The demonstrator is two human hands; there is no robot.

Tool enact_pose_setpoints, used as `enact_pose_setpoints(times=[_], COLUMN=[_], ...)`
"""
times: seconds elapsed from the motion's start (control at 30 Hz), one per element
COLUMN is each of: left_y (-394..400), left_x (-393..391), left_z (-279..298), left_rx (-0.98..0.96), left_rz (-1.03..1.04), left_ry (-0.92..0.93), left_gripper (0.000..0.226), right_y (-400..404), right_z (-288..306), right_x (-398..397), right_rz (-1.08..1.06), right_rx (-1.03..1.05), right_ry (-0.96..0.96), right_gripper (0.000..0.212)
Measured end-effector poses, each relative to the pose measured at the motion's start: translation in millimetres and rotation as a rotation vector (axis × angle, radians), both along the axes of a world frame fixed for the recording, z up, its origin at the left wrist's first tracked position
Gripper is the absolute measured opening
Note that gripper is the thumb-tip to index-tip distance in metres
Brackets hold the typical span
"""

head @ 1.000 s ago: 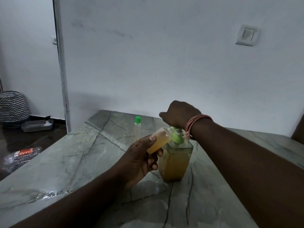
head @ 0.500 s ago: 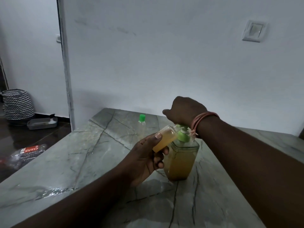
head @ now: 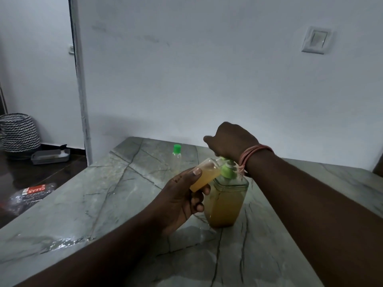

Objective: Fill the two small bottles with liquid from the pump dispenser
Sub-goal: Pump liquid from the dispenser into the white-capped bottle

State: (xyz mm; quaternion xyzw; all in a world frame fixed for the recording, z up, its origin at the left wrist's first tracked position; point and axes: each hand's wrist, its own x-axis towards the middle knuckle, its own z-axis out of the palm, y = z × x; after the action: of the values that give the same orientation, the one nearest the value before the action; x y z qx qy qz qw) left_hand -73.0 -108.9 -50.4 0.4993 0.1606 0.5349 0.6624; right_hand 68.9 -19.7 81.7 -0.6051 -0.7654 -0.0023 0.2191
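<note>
Left hand (head: 178, 200) tilts small bottle (head: 205, 177) at dispenser (head: 227, 201), seemingly touching.

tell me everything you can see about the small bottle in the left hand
The small clear plastic bottle is uncapped and mostly full of cloudy amber liquid. It is held tilted, its mouth up against the green nozzle of the square clear pump dispenser, its base lower left. The left hand grips it, thumb on top and fingers curled beneath. It hangs above the grey marble table, not touching it.
</note>
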Motion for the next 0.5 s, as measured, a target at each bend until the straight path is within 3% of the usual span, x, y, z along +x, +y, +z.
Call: enact_pose_setpoints(times=[0.1, 0.37, 0.5], left_y=[1, -2, 0], left_x=[0, 2, 0], left_z=[-1, 0, 0], left_rx=[0.002, -0.019, -0.005], left_rz=[0.007, 0.034, 0.024], left_ry=[0.012, 0.013, 0.020], left_gripper=[0.030, 0.044, 0.036], right_y=[2, -3, -1], right_z=[-7, -1, -1], right_x=[2, 2, -1], right_rz=[-0.010, 0.001, -0.005], right_rx=[-0.031, -0.084, -0.016], right_ry=[0.094, 0.017, 0.036], right_gripper=[0.038, 0.034, 0.035])
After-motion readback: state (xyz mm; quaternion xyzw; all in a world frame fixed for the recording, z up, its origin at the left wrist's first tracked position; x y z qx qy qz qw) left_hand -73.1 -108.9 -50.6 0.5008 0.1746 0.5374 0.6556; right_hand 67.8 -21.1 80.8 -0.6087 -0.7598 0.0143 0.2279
